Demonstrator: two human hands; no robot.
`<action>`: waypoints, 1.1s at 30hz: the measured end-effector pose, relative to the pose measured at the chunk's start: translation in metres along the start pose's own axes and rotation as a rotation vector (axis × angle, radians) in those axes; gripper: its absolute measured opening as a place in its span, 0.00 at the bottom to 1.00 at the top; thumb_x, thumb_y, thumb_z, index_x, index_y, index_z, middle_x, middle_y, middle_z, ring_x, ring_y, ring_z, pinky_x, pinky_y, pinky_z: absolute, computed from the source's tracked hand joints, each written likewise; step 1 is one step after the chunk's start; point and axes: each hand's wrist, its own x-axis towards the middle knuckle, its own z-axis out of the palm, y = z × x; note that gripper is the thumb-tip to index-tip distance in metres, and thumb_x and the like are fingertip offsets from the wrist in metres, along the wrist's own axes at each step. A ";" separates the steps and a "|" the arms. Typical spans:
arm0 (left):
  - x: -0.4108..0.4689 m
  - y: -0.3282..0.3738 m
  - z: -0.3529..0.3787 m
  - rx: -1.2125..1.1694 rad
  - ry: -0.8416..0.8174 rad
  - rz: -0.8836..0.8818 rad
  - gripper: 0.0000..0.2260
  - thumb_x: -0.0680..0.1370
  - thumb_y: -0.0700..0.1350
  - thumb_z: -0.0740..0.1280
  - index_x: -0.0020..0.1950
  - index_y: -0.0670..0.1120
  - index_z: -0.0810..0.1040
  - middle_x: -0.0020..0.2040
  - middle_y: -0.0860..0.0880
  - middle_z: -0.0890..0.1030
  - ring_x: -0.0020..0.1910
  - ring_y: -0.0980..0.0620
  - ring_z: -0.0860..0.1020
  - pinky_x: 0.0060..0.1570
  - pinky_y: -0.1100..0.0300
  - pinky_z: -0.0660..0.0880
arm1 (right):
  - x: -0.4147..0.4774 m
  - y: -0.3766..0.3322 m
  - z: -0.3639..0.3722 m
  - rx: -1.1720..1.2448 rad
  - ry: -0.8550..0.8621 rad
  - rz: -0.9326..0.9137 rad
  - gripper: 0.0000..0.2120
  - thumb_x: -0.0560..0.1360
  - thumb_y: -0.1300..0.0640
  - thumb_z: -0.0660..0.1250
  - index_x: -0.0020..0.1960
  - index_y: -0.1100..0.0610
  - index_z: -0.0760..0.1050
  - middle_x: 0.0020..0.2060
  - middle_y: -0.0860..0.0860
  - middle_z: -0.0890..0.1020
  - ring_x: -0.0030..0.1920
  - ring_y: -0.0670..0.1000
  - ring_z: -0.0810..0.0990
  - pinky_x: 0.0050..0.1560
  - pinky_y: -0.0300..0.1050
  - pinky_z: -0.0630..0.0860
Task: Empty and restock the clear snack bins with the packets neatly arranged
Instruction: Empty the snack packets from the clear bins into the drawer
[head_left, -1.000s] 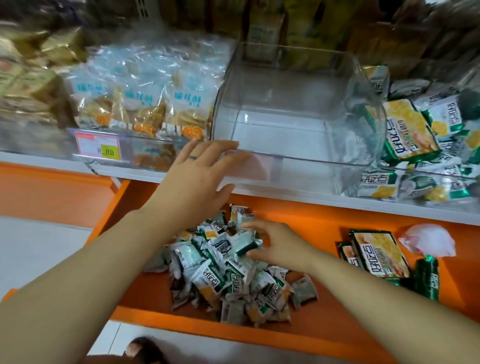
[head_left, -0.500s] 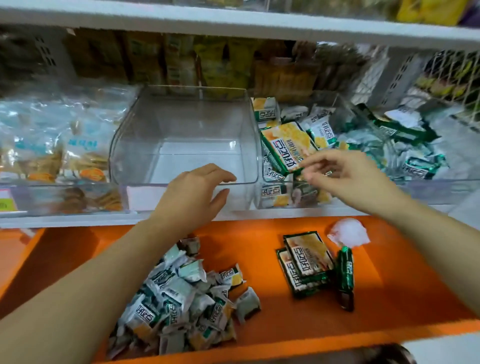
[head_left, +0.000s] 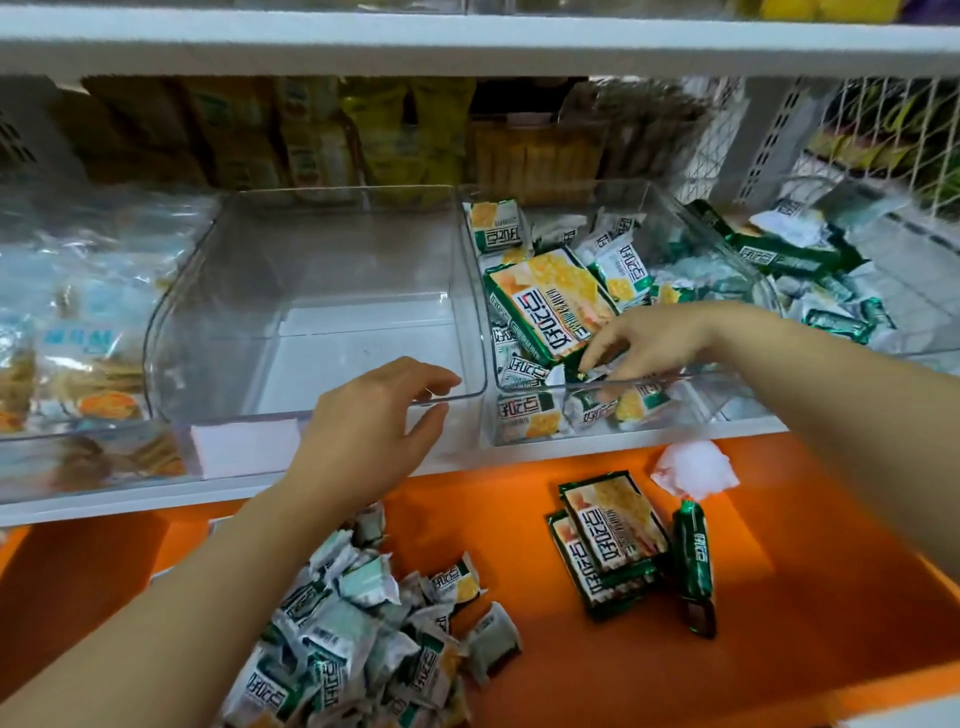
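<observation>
Since half a second ago, the right hand (head_left: 649, 345) has been lowered from the edge of the big pack (head_left: 550, 306) towards the front of the right bin (head_left: 737, 395), and the left hand (head_left: 374, 431) has been kept at the front rim of the middle bin (head_left: 171, 322). Nearest, on the orange surface (head_left: 467, 519), a loose heap (head_left: 363, 639) of small silver-green packets is seen. To its right are two flat packs (head_left: 608, 540) stacked one on the other, a green stick pack (head_left: 693, 566) just beside them, and a white wad (head_left: 693, 467) a little further back. Above the surface, at the shelf (head_left: 130, 504), the left hand is held relaxed. Its fingers are curved over the middle bin's rim with the thumb outside, and nothing is gripped. That bin is seen to hold nothing. The right hand's fingers are dipped among the small packets (head_left: 618, 260) just below the big pack, but it cannot be told whether one is pinched. The right bin is crowded with packets lying at all angles, and more are scattered beyond its right wall. The left bin (head_left: 104, 457) is filled with blue-labelled bags. Blurred boxes (head_left: 322, 135) are ranged along the back. By these signs the task is judged to be in its early part. One bin has been emptied onto the surface and a second is seemingly being cleared. Nothing has yet been put back, so all the neat restocking is left to do.
</observation>
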 end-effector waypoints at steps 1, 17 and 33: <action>0.000 0.000 0.000 0.002 0.001 0.001 0.12 0.78 0.45 0.66 0.61 0.52 0.78 0.54 0.57 0.80 0.47 0.64 0.72 0.40 0.73 0.65 | 0.005 -0.001 0.000 -0.023 -0.041 0.004 0.20 0.66 0.48 0.77 0.56 0.45 0.76 0.64 0.49 0.73 0.62 0.55 0.74 0.63 0.55 0.73; -0.008 -0.008 -0.006 -0.065 -0.040 0.079 0.12 0.79 0.45 0.65 0.61 0.50 0.79 0.56 0.55 0.79 0.52 0.59 0.77 0.51 0.61 0.74 | -0.058 0.007 -0.007 -0.104 0.567 -0.217 0.16 0.69 0.54 0.75 0.57 0.50 0.80 0.49 0.46 0.77 0.53 0.51 0.76 0.53 0.43 0.68; -0.088 -0.071 -0.047 0.299 0.019 0.142 0.17 0.71 0.39 0.72 0.60 0.45 0.79 0.67 0.42 0.74 0.61 0.39 0.75 0.60 0.44 0.71 | 0.007 -0.147 0.206 0.189 0.028 -0.312 0.20 0.73 0.49 0.71 0.63 0.52 0.76 0.59 0.50 0.79 0.56 0.47 0.75 0.52 0.41 0.70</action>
